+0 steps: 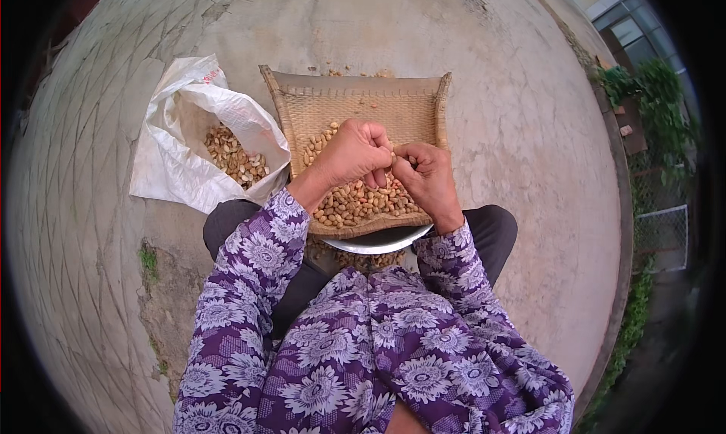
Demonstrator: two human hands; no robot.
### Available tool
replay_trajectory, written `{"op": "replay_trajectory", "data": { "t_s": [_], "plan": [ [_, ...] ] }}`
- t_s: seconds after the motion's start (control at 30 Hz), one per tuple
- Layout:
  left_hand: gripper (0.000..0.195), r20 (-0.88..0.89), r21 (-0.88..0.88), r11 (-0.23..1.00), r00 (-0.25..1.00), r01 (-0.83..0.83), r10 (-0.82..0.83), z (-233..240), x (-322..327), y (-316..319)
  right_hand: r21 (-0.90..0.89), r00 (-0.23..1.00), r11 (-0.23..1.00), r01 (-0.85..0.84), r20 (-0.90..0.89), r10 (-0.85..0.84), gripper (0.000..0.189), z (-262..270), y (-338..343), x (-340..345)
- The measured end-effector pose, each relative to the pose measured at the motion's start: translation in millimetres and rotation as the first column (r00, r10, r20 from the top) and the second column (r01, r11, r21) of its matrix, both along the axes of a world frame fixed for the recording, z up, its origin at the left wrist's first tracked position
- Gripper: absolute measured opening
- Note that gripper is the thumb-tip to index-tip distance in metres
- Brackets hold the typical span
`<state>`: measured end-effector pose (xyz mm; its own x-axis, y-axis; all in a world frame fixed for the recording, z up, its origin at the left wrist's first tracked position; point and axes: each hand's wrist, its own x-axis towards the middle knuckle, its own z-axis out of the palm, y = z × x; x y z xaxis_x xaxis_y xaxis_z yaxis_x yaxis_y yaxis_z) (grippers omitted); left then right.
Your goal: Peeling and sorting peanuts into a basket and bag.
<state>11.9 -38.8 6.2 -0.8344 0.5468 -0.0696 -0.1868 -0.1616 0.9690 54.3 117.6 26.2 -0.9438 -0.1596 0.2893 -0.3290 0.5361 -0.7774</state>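
My left hand point(358, 153) and my right hand point(429, 174) meet fingertip to fingertip over a woven winnowing basket point(323, 108). Pinched between them is a small pale peanut point(393, 154), mostly covered by the fingers. Below the hands, a heap of unshelled peanuts point(354, 204) fills the near part of the basket, with a few reddish kernels among them. More peanuts lie to the left of my left wrist. The basket's near edge rests over a metal basin point(385, 246), whose inside is largely hidden.
A white woven plastic sack point(187, 167) stands open at the left against the basket, holding peanut shells point(232, 157). My knees flank the basin. Peanuts or shells point(368, 259) lie under the basin's near rim. Cracked concrete point(522, 122) surrounds everything; plants point(661, 105) line the right edge.
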Motion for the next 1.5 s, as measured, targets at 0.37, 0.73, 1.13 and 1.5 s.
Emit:
{"op": "replay_trajectory", "data": {
  "t_s": [0.37,0.73,1.13,1.5],
  "plan": [
    [0.009,0.202,0.131,0.95,0.946,-0.283,0.254,-8,5,14,-0.066,0.973,0.971,0.229,0.024,-0.228,0.01,-22,-14,-8],
    [0.005,0.46,0.278,0.879,0.857,-0.387,0.231,-13,3,10,-0.799,0.89,0.504,0.329,0.441,0.117,0.009,-40,8,-28],
    [0.009,-0.529,-0.253,0.8,0.77,-0.545,0.357,-28,-14,8,-0.927,0.769,0.217,0.307,0.376,0.517,0.02,-72,26,-32],
    [0.011,-0.521,-0.321,0.851,0.827,-0.417,0.209,-21,-6,13,-0.842,0.72,0.389,0.374,0.528,0.45,0.016,-101,24,-42]
  ]
}}
